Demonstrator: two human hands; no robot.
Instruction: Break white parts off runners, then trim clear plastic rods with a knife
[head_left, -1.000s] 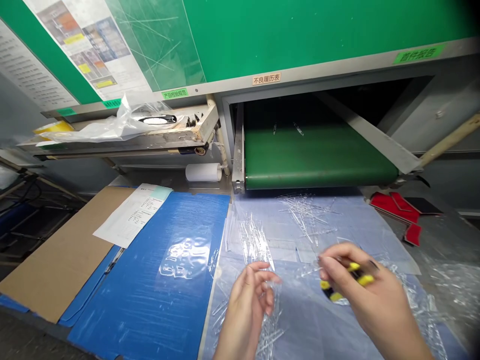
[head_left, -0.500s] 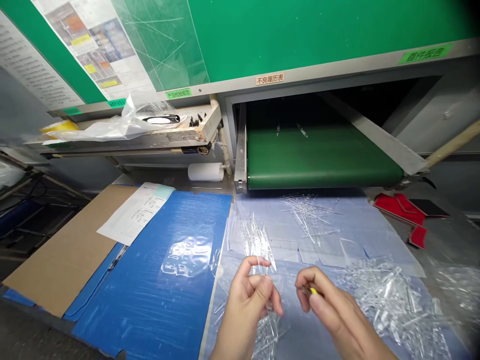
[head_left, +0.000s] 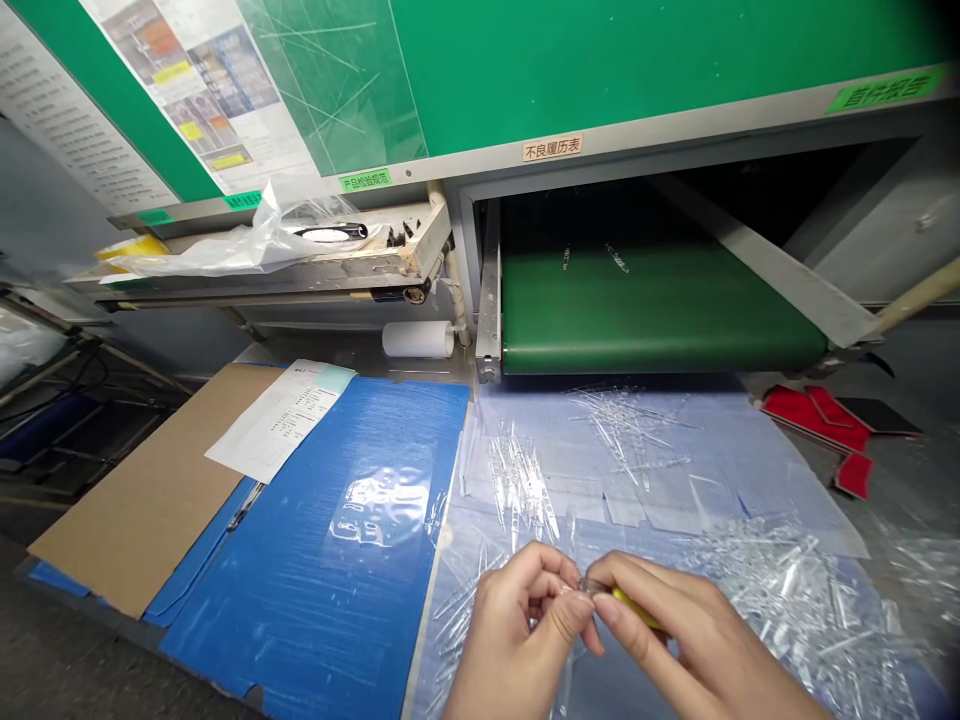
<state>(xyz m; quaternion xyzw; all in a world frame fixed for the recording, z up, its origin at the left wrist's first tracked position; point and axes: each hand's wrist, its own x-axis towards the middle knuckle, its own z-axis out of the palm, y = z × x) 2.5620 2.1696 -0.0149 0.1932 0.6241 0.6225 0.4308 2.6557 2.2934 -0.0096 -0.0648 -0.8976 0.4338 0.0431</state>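
My left hand is closed in a pinch on a thin transparent plastic piece, whose faint ends show above and below the fingers. My right hand grips a small tool with a yellow handle; most of it is hidden in the palm, so its exact kind does not show. The tool's tip meets the fingertips of my left hand over the bluish sheet. Just beyond my left hand lies a bunch of transparent plastic strips, and more strips lie beside and under the wrist.
A large heap of transparent pieces lies at right, with a looser group behind. The green conveyor belt carries two small pieces. At left are blue board, cardboard and a paper. Red scraps lie far right.
My hands have come together from apart, the right moving left with the yellow-handled tool until its tip meets the left fingertips. The view has shifted slightly.
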